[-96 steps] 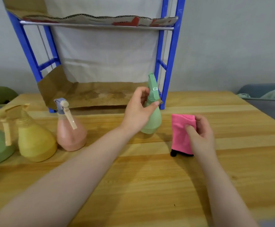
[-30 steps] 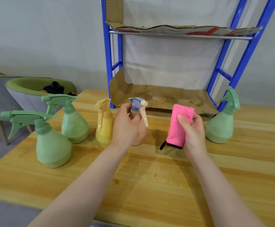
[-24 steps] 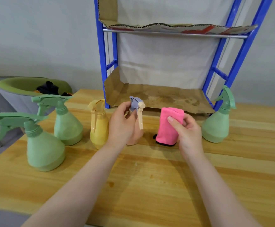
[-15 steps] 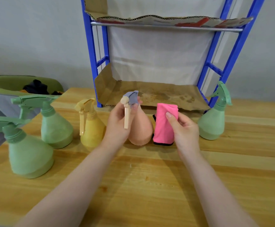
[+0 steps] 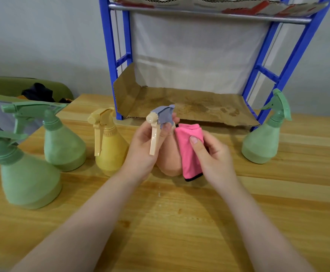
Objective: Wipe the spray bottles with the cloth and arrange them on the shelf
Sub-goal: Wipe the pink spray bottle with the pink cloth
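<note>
Pink bottle (image 5: 169, 160) in left hand (image 5: 143, 149)

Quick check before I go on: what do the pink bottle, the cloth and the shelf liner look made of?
Pink spray bottle: looks like matte, slightly frosted plastic, with a moulded trigger.
Pink cloth: soft, fuzzy fabric, probably microfibre; it folds limply and has a black stitched edge.
Shelf liner: corrugated cardboard; fluted edge shows at the front, and the brown surface is stained.

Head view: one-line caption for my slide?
Left hand grips the pink spray bottle while the right hand presses the pink cloth against it.
</note>
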A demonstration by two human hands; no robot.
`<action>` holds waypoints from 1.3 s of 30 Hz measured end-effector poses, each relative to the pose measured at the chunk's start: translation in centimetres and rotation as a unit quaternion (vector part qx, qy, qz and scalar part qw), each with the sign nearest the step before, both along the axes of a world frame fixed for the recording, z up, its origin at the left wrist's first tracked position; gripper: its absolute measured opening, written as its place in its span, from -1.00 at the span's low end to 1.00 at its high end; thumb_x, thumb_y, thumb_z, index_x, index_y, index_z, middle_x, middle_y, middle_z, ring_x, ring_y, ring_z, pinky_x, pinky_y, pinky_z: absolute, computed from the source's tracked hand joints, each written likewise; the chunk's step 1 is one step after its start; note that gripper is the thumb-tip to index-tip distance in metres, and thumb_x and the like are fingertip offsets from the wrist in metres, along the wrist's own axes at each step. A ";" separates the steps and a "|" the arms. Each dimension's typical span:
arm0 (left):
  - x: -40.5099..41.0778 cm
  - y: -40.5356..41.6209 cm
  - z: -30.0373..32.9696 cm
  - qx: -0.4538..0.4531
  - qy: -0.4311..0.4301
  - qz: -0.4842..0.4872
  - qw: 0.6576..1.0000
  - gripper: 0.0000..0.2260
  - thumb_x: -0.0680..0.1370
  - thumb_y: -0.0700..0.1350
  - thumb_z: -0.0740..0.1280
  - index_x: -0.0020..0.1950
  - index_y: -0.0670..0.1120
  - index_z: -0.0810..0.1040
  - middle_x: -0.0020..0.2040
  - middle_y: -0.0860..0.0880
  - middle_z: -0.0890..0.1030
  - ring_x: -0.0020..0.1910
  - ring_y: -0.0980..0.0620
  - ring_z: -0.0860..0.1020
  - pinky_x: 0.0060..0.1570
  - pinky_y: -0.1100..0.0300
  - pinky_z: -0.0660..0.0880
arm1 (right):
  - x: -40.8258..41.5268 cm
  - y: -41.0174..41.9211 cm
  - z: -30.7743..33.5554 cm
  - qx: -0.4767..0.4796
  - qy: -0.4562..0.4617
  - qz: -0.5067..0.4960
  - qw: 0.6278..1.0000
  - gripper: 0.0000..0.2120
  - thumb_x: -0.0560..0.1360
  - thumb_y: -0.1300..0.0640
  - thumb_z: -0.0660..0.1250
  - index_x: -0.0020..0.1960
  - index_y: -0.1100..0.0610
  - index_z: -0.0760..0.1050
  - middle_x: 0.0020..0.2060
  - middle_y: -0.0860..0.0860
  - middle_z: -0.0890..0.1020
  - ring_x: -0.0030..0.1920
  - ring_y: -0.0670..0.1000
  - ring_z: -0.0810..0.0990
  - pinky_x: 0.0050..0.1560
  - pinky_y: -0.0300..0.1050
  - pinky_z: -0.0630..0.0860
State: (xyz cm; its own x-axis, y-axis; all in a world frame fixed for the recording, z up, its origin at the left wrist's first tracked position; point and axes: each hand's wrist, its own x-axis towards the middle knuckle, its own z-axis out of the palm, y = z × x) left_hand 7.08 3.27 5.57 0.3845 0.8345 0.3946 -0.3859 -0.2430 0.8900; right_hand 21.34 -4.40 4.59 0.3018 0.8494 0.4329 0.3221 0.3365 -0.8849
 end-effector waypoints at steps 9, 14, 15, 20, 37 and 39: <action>0.2 -1.1 0.2 0.017 0.006 -0.073 0.997 -0.69 0.59 -0.14 0.26 0.28 -0.24 0.53 0.21 -0.11 0.65 0.24 0.01 0.59 0.17 0.23 0.50 | -1.6 -0.3 -0.7 -0.017 -0.122 0.017 0.992 -0.57 0.56 -0.15 0.24 0.41 -0.25 0.28 0.25 -0.19 0.57 0.25 -0.14 0.55 0.24 -0.05 0.51; 0.4 -1.2 0.5 0.014 -0.023 -0.122 0.992 -0.72 0.56 -0.13 0.30 0.26 -0.11 0.57 0.24 -0.05 0.63 0.32 -0.02 0.53 0.29 0.15 0.44 | -1.2 0.0 -0.8 0.011 -0.122 0.025 0.992 -0.52 0.53 -0.10 0.31 0.42 -0.04 0.36 0.23 -0.09 0.58 0.23 0.00 0.57 0.19 0.10 0.52; 0.4 -1.2 0.5 0.012 -0.027 -0.122 0.992 -0.74 0.55 -0.12 0.30 0.23 -0.07 0.60 0.24 -0.05 0.63 0.32 -0.04 0.53 0.29 0.14 0.44 | -1.2 0.0 -0.8 0.011 -0.118 0.029 0.993 -0.53 0.52 -0.10 0.32 0.40 -0.10 0.35 0.22 -0.09 0.58 0.21 -0.01 0.57 0.18 0.09 0.52; 0.2 -0.5 0.6 -0.014 -0.085 -0.094 0.992 -0.78 0.59 -0.13 0.24 0.16 -0.06 0.62 0.20 -0.07 0.63 0.29 -0.04 0.54 0.33 0.06 0.44 | -0.9 0.2 -1.4 -0.005 -0.111 0.048 0.993 -0.40 0.51 -0.11 0.33 0.50 -0.12 0.24 0.38 -0.12 0.47 0.38 -0.08 0.45 0.35 -0.01 0.43; -0.9 0.1 1.4 0.012 -0.093 -0.102 0.990 -0.74 0.57 -0.07 0.20 0.22 -0.10 0.52 0.16 0.00 0.65 0.29 0.02 0.53 0.32 0.05 0.43 | -0.6 -0.4 -0.6 0.005 -0.099 0.089 0.991 -0.40 0.56 -0.06 0.29 0.54 0.05 0.22 0.42 -0.12 0.43 0.37 0.01 0.46 0.36 0.15 0.43; -0.7 -0.4 0.8 0.028 -0.014 -0.123 0.992 -0.71 0.60 -0.05 0.26 0.27 -0.14 0.54 0.23 -0.08 0.62 0.33 -0.05 0.51 0.39 0.02 0.38 | -0.4 -0.3 -0.7 -0.012 -0.119 0.079 0.990 -0.45 0.54 -0.11 0.31 0.47 0.04 0.31 0.32 -0.06 0.53 0.32 0.00 0.52 0.30 0.13 0.47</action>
State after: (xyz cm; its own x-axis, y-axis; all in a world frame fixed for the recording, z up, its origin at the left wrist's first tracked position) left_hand 6.35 2.90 6.41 0.5621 0.6931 0.4513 -0.4648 -0.1866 0.8655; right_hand 20.93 -4.72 3.87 0.0569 0.8885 0.4554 0.4671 0.3794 -0.7987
